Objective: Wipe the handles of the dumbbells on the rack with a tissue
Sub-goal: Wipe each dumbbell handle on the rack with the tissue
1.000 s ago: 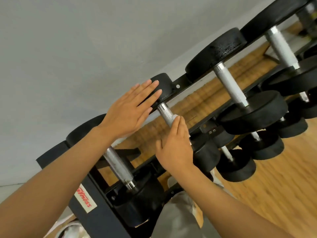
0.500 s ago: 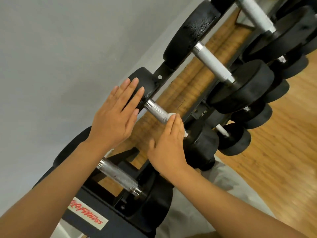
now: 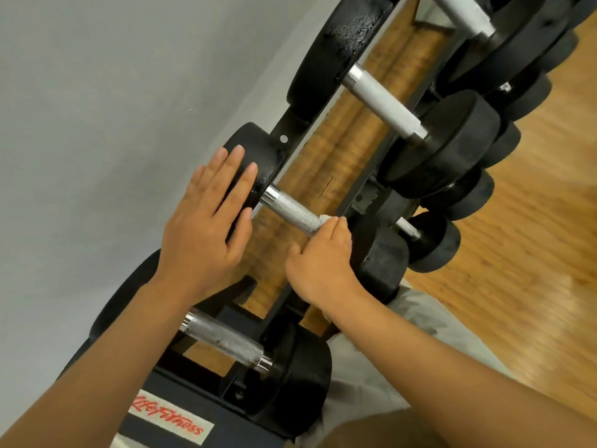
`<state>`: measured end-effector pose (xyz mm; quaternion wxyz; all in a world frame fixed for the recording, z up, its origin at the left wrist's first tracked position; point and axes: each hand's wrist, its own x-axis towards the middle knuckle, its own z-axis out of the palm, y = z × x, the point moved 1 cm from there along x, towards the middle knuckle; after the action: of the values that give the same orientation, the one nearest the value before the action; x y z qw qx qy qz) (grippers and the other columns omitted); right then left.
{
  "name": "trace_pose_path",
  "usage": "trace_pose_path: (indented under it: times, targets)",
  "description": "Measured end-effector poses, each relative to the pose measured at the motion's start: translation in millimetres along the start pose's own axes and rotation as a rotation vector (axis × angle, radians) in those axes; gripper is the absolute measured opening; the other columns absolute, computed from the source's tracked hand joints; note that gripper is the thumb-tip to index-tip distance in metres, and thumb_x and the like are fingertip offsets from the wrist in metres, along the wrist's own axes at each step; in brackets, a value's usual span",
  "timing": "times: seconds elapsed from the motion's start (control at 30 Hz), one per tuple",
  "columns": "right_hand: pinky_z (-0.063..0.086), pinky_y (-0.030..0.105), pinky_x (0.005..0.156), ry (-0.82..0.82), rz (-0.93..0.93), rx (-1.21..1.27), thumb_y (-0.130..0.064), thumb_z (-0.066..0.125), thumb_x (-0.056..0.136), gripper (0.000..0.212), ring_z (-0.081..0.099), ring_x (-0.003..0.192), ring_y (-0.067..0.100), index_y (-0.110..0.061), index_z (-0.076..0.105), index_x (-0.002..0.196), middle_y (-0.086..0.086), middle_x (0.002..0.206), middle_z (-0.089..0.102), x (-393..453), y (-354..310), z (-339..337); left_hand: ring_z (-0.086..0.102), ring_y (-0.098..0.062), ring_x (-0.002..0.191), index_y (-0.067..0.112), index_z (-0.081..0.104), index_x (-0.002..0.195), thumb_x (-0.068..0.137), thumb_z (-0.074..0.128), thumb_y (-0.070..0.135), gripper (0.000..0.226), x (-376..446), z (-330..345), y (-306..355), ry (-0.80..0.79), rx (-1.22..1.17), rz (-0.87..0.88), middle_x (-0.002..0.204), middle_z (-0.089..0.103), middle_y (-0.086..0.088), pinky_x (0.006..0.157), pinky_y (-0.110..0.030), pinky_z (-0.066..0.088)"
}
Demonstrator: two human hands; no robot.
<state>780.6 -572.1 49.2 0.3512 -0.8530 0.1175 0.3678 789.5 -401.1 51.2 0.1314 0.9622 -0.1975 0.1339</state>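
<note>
A black rack (image 3: 292,124) carries black dumbbells with knurled silver handles. My right hand (image 3: 319,263) curls round the near end of the middle handle (image 3: 292,211), pressing a white tissue (image 3: 326,218) to it; only a small corner of tissue shows above my fingers. My left hand (image 3: 206,227) lies flat with straight fingers on the far black head (image 3: 258,153) of that same dumbbell. A second handle (image 3: 226,337) lies nearer me, below my left forearm. A third, thicker handle (image 3: 382,103) is farther along the rack.
A grey wall (image 3: 113,92) runs along the left behind the rack. Lower rows of smaller dumbbells (image 3: 433,244) hang at the right over a wooden floor (image 3: 517,270). A red-lettered label (image 3: 168,415) marks the rack's near end. My grey-clad leg (image 3: 403,350) is beside it.
The view has swung closer and tilted along the rack. My right hand has slid down the handle toward the near head and curled tighter; my left hand stays flat on the far head.
</note>
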Motion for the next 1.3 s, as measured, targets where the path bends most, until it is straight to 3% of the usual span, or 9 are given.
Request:
trace_pose_path:
  times: [0.1, 0.3, 0.53, 0.77, 0.97, 1.13, 1.3]
  targets:
    - [-0.012, 0.041, 0.12, 0.05, 0.004, -0.083, -0.033, 0.04, 0.101, 0.082, -0.015, 0.147, 0.032, 0.006, -0.015, 0.149, 0.021, 0.158, -0.017, -0.7, -9.8, 7.5, 0.021, -0.028, 0.152, 0.004, 0.037, 0.151, 0.105, 0.042, 0.018, 0.048, 0.5, 0.7, 0.2, 0.007, -0.011, -0.002, 0.159, 0.03, -0.017, 0.121, -0.05, 0.026]
    - [0.0, 0.037, 0.123, 0.181, -0.292, -0.105, -0.029, 0.042, 0.099, 0.075, -0.006, 0.15, 0.022, -0.004, -0.002, 0.154, 0.011, 0.163, -0.003, -2.1, -11.4, 9.2, 0.022, -0.028, 0.151, 0.003, 0.041, 0.149, 0.105, 0.043, 0.019, 0.047, 0.2, -0.1, 0.4, -0.004, -0.018, -0.014, 0.158, 0.031, -0.018, 0.121, -0.048, 0.027]
    - [-0.003, 0.043, 0.122, 0.064, -0.173, -0.234, -0.029, 0.044, 0.098, 0.083, -0.012, 0.149, 0.028, 0.0, -0.012, 0.151, 0.015, 0.161, -0.013, -8.4, 1.8, 1.1, 0.024, -0.029, 0.15, 0.002, 0.042, 0.147, 0.105, 0.043, 0.019, 0.046, 0.3, 0.2, 0.3, 0.012, -0.012, -0.014, 0.156, 0.034, -0.019, 0.122, -0.046, 0.026]
    - [-0.006, 0.039, 0.122, 0.193, -0.609, -0.213, -0.014, 0.043, 0.095, 0.075, -0.013, 0.149, 0.026, -0.003, -0.002, 0.153, 0.012, 0.162, -0.011, 8.9, -12.8, 16.3, 0.025, -0.029, 0.15, 0.003, 0.041, 0.148, 0.104, 0.045, 0.018, 0.047, 1.3, -1.1, -0.9, -0.006, -0.018, -0.018, 0.157, 0.033, -0.018, 0.122, -0.046, 0.025]
    - [-0.007, 0.041, 0.122, 0.123, -0.426, -0.369, -0.02, 0.04, 0.098, 0.081, -0.023, 0.147, 0.028, -0.002, -0.021, 0.148, 0.015, 0.157, -0.027, -4.8, 17.8, 10.0, 0.025, -0.029, 0.15, 0.004, 0.041, 0.149, 0.104, 0.045, 0.018, 0.048, 1.3, -1.2, -1.5, -0.003, -0.025, -0.024, 0.158, 0.032, -0.017, 0.123, -0.044, 0.023]
    - [-0.006, 0.041, 0.122, 0.225, -0.6, -0.185, -0.012, 0.041, 0.098, 0.07, -0.012, 0.149, 0.028, -0.001, -0.001, 0.152, 0.015, 0.162, -0.009, 11.0, -18.9, 20.1, 0.023, -0.028, 0.151, 0.005, 0.038, 0.15, 0.105, 0.043, 0.02, 0.048, 1.1, -1.8, -0.6, -0.017, -0.013, -0.03, 0.159, 0.031, -0.016, 0.123, -0.045, 0.024]
    - [0.003, 0.038, 0.123, 0.179, -0.606, -0.227, -0.011, 0.042, 0.099, 0.072, -0.013, 0.149, 0.02, -0.007, -0.006, 0.153, 0.01, 0.162, -0.014, 8.5, 18.0, 9.8, 0.021, -0.026, 0.152, 0.007, 0.038, 0.151, 0.105, 0.043, 0.021, 0.048, 1.0, -2.6, -0.3, -0.023, -0.034, -0.044, 0.16, 0.029, -0.012, 0.123, -0.043, 0.022]
